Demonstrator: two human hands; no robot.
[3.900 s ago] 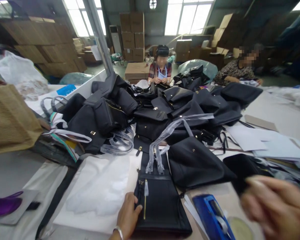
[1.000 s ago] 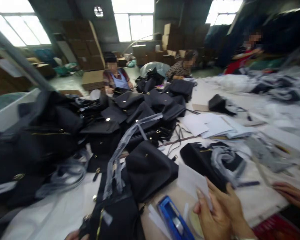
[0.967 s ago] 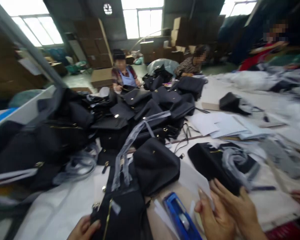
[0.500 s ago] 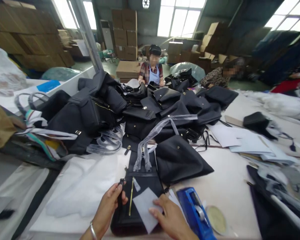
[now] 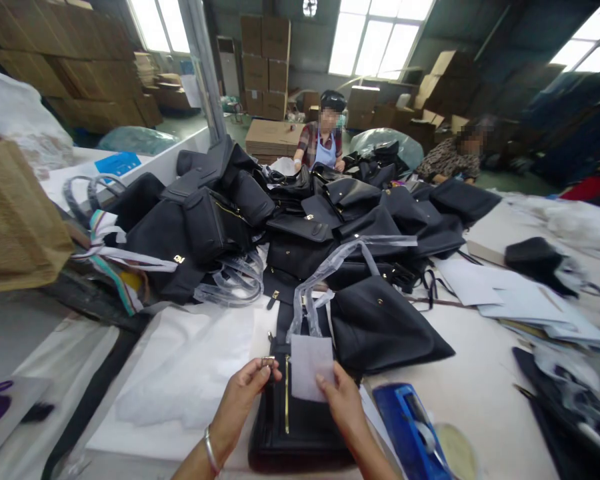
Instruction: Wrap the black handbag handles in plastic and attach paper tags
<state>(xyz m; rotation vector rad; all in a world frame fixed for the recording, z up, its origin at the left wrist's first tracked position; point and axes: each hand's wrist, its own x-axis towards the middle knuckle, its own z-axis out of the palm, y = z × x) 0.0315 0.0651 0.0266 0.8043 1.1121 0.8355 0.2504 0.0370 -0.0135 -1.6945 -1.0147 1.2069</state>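
Note:
A black bag (image 5: 305,433) with a gold zipper (image 5: 287,407) lies on the table before me. My left hand (image 5: 243,393) pinches a small metal buckle (image 5: 268,361) over the bag's left side; a dark strap hangs below it. Between thumb and fingers, my right hand (image 5: 344,399) grips a small white sheet (image 5: 310,357), raised over the bag's upper part. Plastic-wrapped handles (image 5: 305,313) stretch beyond the sheet. Just right of the bag is a blue tape dispenser (image 5: 403,417), beside a pale round roll (image 5: 456,450).
Many black bags (image 5: 300,250) are heaped across the table. White sheeting (image 5: 180,380) covers the left side. Papers (image 5: 525,303) and a dark item in plastic (image 5: 545,387) lie right. One person (image 5: 320,140) works opposite, another (image 5: 447,157) farther right. A tan bag (image 5: 17,213) stands left.
My right hand has lifted the white sheet and turned it upright. The left hand still pinches the buckle, which now shows its metal face. The whole view has shifted slightly.

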